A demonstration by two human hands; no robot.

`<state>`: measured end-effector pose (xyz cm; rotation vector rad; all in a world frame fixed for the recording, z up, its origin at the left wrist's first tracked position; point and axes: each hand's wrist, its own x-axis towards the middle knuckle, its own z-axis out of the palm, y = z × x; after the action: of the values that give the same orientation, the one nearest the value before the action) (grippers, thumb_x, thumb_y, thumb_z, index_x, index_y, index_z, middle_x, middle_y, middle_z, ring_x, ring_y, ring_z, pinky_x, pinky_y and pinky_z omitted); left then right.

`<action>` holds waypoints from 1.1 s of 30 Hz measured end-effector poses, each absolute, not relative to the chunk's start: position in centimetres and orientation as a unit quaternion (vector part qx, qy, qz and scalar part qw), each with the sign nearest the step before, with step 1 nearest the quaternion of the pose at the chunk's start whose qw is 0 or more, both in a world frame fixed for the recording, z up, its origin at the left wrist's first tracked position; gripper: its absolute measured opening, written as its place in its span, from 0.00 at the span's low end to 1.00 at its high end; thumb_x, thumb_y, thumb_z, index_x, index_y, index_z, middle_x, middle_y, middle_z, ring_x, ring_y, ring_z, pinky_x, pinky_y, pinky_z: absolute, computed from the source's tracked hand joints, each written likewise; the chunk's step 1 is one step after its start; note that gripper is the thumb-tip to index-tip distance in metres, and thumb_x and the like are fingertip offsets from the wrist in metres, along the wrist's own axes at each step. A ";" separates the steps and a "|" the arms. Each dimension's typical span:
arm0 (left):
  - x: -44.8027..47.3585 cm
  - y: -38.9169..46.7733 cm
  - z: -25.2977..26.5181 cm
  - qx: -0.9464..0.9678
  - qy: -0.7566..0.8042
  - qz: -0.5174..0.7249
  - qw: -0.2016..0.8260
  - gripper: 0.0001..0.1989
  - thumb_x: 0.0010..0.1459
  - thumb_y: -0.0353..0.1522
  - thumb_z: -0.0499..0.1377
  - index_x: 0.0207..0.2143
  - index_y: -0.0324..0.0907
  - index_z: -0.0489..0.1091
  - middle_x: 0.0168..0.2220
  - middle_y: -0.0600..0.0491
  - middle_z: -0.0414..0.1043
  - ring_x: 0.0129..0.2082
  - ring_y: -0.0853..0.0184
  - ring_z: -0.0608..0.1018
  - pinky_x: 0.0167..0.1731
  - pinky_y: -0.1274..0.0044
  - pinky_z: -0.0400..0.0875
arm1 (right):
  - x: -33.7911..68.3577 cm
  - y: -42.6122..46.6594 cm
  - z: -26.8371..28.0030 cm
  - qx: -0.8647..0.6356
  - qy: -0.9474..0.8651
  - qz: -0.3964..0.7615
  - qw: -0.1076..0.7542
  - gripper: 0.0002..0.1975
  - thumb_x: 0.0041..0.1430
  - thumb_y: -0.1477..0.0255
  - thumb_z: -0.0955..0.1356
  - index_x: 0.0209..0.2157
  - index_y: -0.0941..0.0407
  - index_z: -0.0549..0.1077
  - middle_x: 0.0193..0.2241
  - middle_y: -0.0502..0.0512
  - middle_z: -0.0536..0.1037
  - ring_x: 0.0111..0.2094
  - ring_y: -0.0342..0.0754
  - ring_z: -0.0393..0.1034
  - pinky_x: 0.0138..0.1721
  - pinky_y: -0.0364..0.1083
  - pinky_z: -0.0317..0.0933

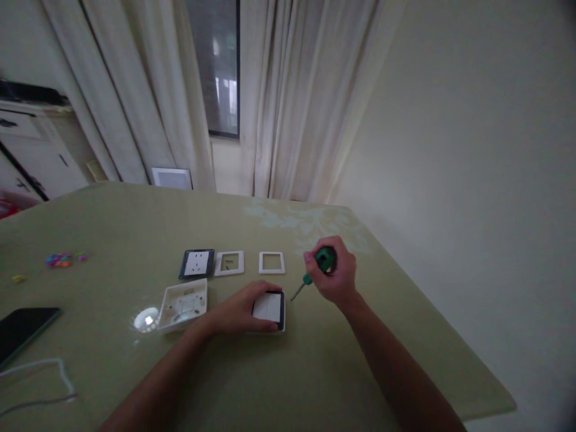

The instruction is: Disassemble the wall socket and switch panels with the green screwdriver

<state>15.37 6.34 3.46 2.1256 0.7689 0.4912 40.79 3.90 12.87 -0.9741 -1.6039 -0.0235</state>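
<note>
My left hand point(240, 311) rests on a wall switch point(270, 308) with a white face and dark frame, holding it flat on the green table point(315, 372). My right hand point(335, 273) grips a green-handled screwdriver point(320, 264), its metal tip pointing down-left toward the switch's right edge, a little apart from it. A white mounting box point(183, 305) lies just left of my left hand. Behind it sit a dark socket module point(197, 263) and two white square frames point(229, 263) point(272, 263).
A black phone point(22, 331) and a white cable point(40, 378) lie at the left front. Small coloured bits point(60, 260) sit further back left. The table's right edge point(450, 336) drops off near a plain wall. Curtains and a window stand behind.
</note>
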 end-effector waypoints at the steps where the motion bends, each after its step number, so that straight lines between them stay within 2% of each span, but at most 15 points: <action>1: 15.2 6.4 3.5 0.838 0.304 0.192 0.410 0.38 0.57 0.43 0.74 0.66 0.47 0.68 0.64 0.45 0.73 0.64 0.50 0.76 0.66 0.60 0.69 | 39.7 4.3 13.3 -0.385 -0.724 -0.021 0.572 0.08 0.61 0.70 0.74 0.37 0.52 0.71 0.28 0.44 0.72 0.24 0.40 0.66 0.29 0.40 0.63; 5: 15.3 6.4 3.4 0.830 0.303 0.189 0.427 0.38 0.58 0.44 0.73 0.67 0.47 0.67 0.66 0.44 0.71 0.65 0.49 0.74 0.68 0.59 0.66 | 36.7 5.6 13.2 -0.334 -0.768 -0.008 0.547 0.06 0.64 0.72 0.70 0.39 0.51 0.67 0.29 0.44 0.71 0.25 0.40 0.66 0.29 0.39 0.62; 16: 15.1 6.4 3.7 0.830 0.308 0.184 0.427 0.38 0.58 0.42 0.73 0.68 0.49 0.65 0.65 0.46 0.71 0.65 0.50 0.74 0.67 0.60 0.67 | 36.9 6.5 11.8 -0.348 -0.743 0.040 0.571 0.06 0.64 0.70 0.70 0.37 0.51 0.67 0.28 0.43 0.70 0.23 0.39 0.64 0.27 0.39 0.61; 18: 15.5 6.1 3.8 0.841 0.315 0.186 0.397 0.36 0.58 0.41 0.73 0.66 0.49 0.66 0.64 0.47 0.72 0.64 0.51 0.74 0.66 0.61 0.68 | 36.9 6.3 11.5 -0.355 -0.729 0.035 0.585 0.06 0.64 0.70 0.70 0.37 0.51 0.67 0.27 0.43 0.70 0.23 0.39 0.63 0.27 0.39 0.61; 23: 17.9 4.5 3.9 0.886 0.355 0.193 0.226 0.28 0.62 0.41 0.70 0.61 0.45 0.70 0.58 0.45 0.77 0.60 0.49 0.75 0.62 0.58 0.70 | 37.9 5.5 10.5 -0.407 -0.669 0.031 0.621 0.07 0.64 0.70 0.71 0.36 0.51 0.67 0.25 0.41 0.67 0.22 0.40 0.61 0.26 0.39 0.59; 27: 19.5 3.5 3.4 0.887 0.375 0.195 0.183 0.24 0.66 0.40 0.66 0.62 0.46 0.71 0.57 0.43 0.78 0.57 0.46 0.77 0.60 0.53 0.68 | 39.1 5.0 9.1 -0.464 -0.587 0.042 0.662 0.08 0.66 0.67 0.70 0.36 0.52 0.67 0.26 0.42 0.66 0.23 0.41 0.62 0.26 0.40 0.60; 33: 19.7 3.4 2.9 0.891 0.386 0.191 0.143 0.22 0.68 0.40 0.64 0.62 0.46 0.72 0.57 0.43 0.79 0.56 0.47 0.78 0.57 0.56 0.70 | 40.4 3.7 5.8 -0.517 -0.439 0.083 0.730 0.15 0.65 0.59 0.72 0.38 0.52 0.64 0.27 0.42 0.67 0.22 0.41 0.64 0.24 0.40 0.65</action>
<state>19.66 3.41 2.91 2.5703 1.1125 0.5522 40.42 3.73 5.82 -1.1387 -0.9674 0.1830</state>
